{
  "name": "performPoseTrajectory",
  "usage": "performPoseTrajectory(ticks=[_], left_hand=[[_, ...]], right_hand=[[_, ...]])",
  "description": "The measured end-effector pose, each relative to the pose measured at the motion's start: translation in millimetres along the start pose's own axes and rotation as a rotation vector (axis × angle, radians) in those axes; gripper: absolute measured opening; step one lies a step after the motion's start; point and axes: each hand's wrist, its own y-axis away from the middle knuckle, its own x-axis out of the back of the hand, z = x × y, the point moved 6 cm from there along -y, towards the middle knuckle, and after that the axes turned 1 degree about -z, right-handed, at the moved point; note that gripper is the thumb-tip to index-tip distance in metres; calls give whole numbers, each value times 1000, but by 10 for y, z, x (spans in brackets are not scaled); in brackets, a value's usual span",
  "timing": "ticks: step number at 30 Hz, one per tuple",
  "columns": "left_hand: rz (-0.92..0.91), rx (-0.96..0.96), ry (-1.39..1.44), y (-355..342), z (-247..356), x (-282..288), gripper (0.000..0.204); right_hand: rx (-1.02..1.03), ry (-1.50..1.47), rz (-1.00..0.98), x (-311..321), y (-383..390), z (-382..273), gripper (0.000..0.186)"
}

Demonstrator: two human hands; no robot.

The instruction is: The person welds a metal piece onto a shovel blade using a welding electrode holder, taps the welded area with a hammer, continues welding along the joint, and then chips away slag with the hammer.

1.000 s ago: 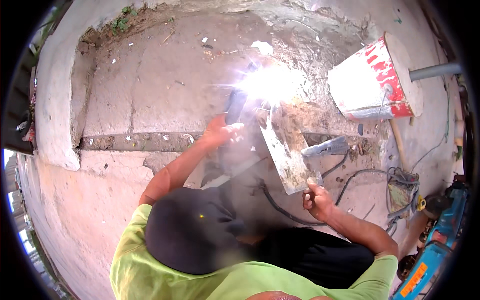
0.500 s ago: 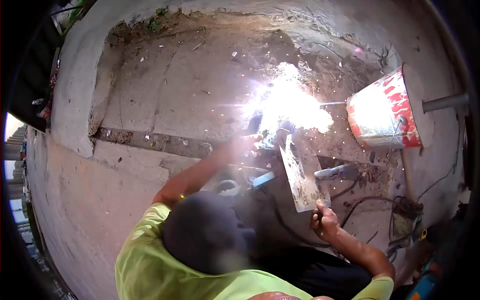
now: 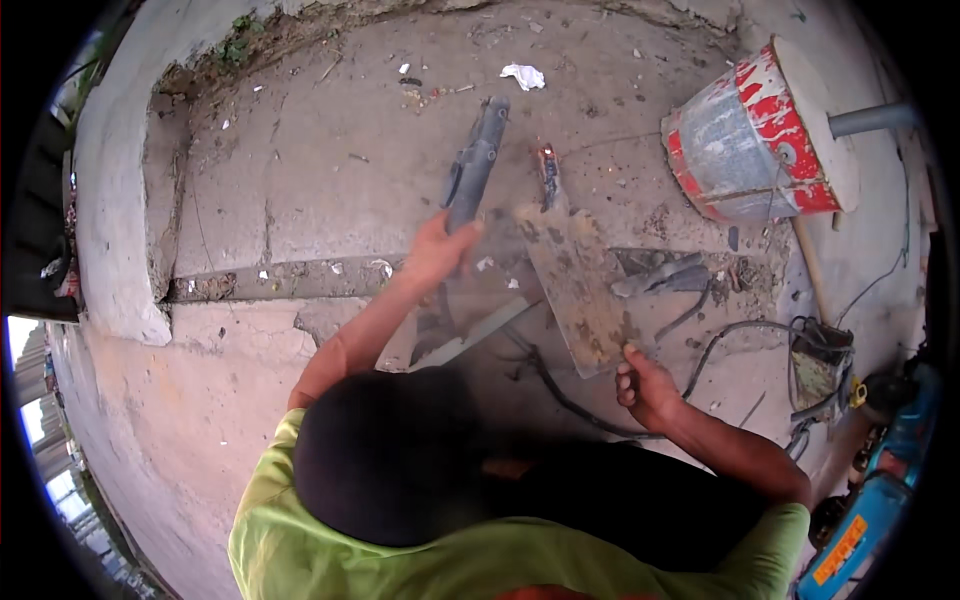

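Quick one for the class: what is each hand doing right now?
Left hand: closed around the grey tool.
Right hand: pinching the metal plate at its near edge.

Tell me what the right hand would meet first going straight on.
The right hand points up and left, so first comes the flat metal plate, whose near corner it holds. Whether it would push it or slide past is unclear.

My left hand [image 3: 440, 250] curls in a grip, left arm [image 3: 355, 335] outstretched; my right hand [image 3: 648, 388] holds a pinch, right arm [image 3: 735, 443] bent inward.
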Motion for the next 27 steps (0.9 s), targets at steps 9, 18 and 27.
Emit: performPoseTrajectory(ticks=[9,18,27], left_hand=[[17,-19,-88,-72,-104,11,29],[3,9,-175,0,63,-67,32],[-13,17,-236,-77,12,-79,50]], right_hand=[[12,-10,-18,-23,17,1,39],[0,-7,-29,-33,34,-20,38],[16,-24,11,-44,38,-25,36]])
